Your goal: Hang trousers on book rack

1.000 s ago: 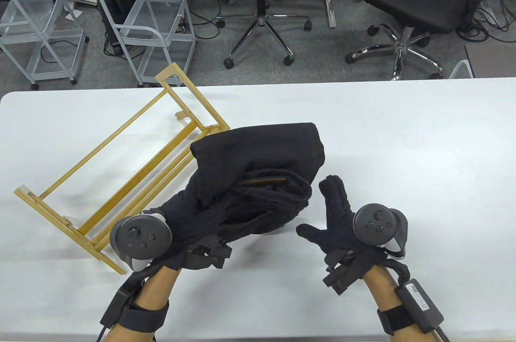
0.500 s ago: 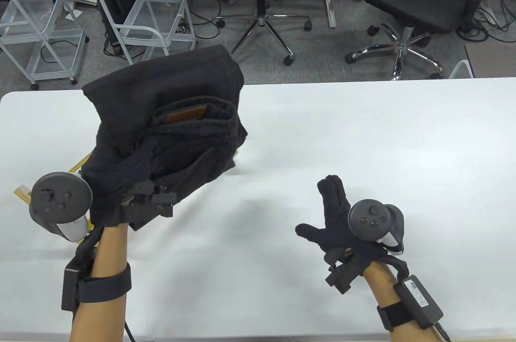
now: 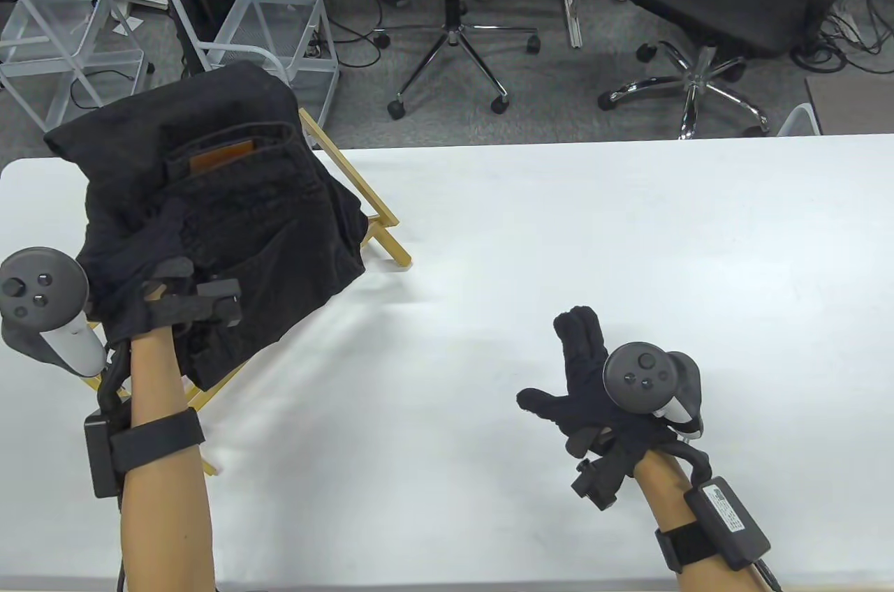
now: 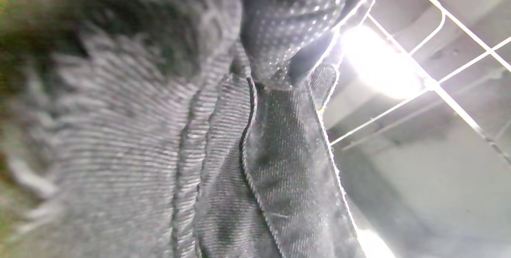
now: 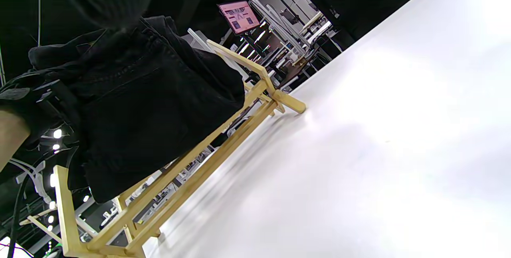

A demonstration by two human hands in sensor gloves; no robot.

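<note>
1. The white tabletop [image 3: 559,236] fills the middle and lower frame in the table view, running edge to edge.
2. Black trousers [image 3: 209,215], folded into a thick bundle, sit in the upper left of the frame, lifted above the tabletop and covering most of the rack. A brown patch shows near the bundle's top edge. In the right wrist view the trousers [image 5: 131,106] hang over the rack's top rail; whether the cloth touches the wood there I cannot tell.
3. The wooden book rack [image 3: 380,229] stands at the left of the frame, only its right end and a strip near the lower left peeking out from under the bundle. The right wrist view shows the book rack [image 5: 223,138] with its feet on the tabletop and its long rails running toward the lower left of the frame.
4. The left hand [image 3: 164,239], left of frame, grips the trousers, fingers buried in the fabric. The left wrist view is filled with close, blurred cloth.
5. The right hand [image 3: 583,372] sits lower right of frame, well apart from the trousers, fingers spread and holding nothing, just above the tabletop.
</note>
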